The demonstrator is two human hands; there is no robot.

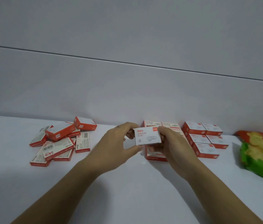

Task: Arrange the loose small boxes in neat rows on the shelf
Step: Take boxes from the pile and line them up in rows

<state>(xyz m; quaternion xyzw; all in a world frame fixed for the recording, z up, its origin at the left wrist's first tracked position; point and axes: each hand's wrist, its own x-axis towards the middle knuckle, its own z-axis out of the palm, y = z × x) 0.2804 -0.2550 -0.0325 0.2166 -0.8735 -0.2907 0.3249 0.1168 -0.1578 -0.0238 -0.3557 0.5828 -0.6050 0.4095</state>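
Note:
A small white and red paper-clip box (147, 136) is held up above the white shelf (127, 188), face toward me. My left hand (119, 143) grips its left edge and my right hand (174, 143) grips its right edge. A jumbled heap of loose red and white staple boxes (61, 141) lies at the left. Behind my hands, staple boxes (155, 155) stand in tidy rows, partly hidden by my right hand. To their right, paper-clip boxes (204, 139) sit in two neat rows.
Green and red snack packets (261, 152) lie at the right edge of the shelf. A white back wall (127, 88) rises right behind the boxes. Bare shelf surface stretches in front of the boxes, under my forearms.

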